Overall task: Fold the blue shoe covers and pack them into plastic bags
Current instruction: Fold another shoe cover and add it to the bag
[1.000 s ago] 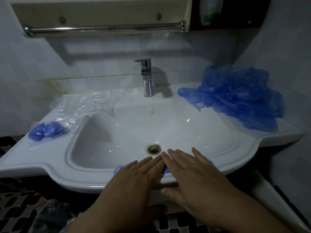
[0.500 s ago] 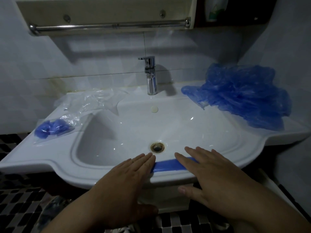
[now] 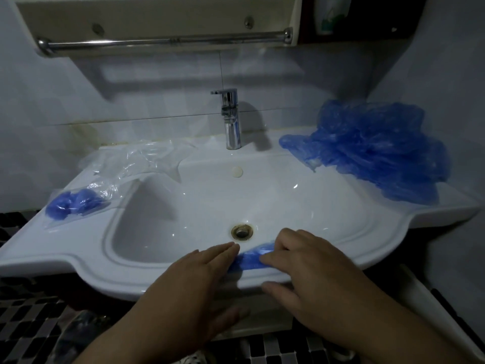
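Observation:
A flattened strip of blue shoe cover [image 3: 249, 260] lies on the front rim of the white sink [image 3: 126, 279]. My left hand [image 3: 199, 279] presses flat on its left end with straight fingers. My right hand [image 3: 312, 266] has its fingers curled over the strip's right end and lifts that end off the rim, with the thumb below the rim's edge. A loose pile of blue shoe covers [image 3: 372, 151] sits on the sink's right ledge. On the left ledge lie a clear plastic bag holding folded blue covers [image 3: 76, 203] and crumpled empty plastic bags [image 3: 136, 158].
A chrome faucet [image 3: 232, 119] stands at the back of the basin and the drain [image 3: 242, 231] is just beyond my fingertips. A metal towel bar [image 3: 162, 43] hangs overhead under a cabinet. Tiled walls close in behind and to the right.
My hands slid apart along the cover, smoothing it into a strip. My right hand has since moved back left, and its fingers have curled over the strip's right end.

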Motion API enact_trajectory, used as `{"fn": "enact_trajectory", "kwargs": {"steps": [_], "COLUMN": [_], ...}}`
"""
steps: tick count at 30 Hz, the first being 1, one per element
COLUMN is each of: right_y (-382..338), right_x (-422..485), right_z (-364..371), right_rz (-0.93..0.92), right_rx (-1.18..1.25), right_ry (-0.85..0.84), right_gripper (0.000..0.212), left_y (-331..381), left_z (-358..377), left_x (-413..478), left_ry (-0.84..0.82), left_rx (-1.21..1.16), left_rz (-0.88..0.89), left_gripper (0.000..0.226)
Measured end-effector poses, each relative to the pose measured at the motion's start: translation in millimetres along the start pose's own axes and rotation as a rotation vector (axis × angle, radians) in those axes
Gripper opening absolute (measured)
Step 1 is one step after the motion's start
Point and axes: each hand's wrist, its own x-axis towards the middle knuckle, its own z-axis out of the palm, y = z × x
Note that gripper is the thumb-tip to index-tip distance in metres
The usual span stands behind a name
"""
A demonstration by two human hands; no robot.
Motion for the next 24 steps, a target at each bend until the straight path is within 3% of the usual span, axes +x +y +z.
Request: {"fn": "enact_trajectory", "kwargs": {"steps": [3,6,10,14,18,24], "right_y": [3.3,7.6,14.9,19.8,20.2,12.0], "right_x": [1.2,0.6,2.4,1.7,-0.2,-5.3], "right_z": [0.3,3.1,8.7,11.3,3.9,2.7], "right_rz": [0.013,0.012,0.026,0.026,-0.005,-0.143], "right_rx": [-0.001,0.049,0.161,0.222,0.334,0.401], "right_ry": [0.002,0.03,0.04,0.091,0.154,0.048], "right_gripper": [0.038,0.037,0.047,0.04,0.017,0.03], "left_y": [3.9,2.5,-0.3,4.3,4.9,11.8], "left_z": [-5.2,-6.2,-11.5,-16.2,-0.7,7.9], "left_x": [6.6,11.7,14.2,17.3,29.1,28.5], "left_ry": [0.109,0.103,0.106,0.087,0.123,0.189], "left_rx": [-0.128,-0.139,-0.082,-0.157,-0.221,-0.295], "left_rz": [0.035,0.089,0.181,0.24,0.165,0.028], "left_gripper": [0.06,0.036,0.029,0.03,0.016,0.013]}}
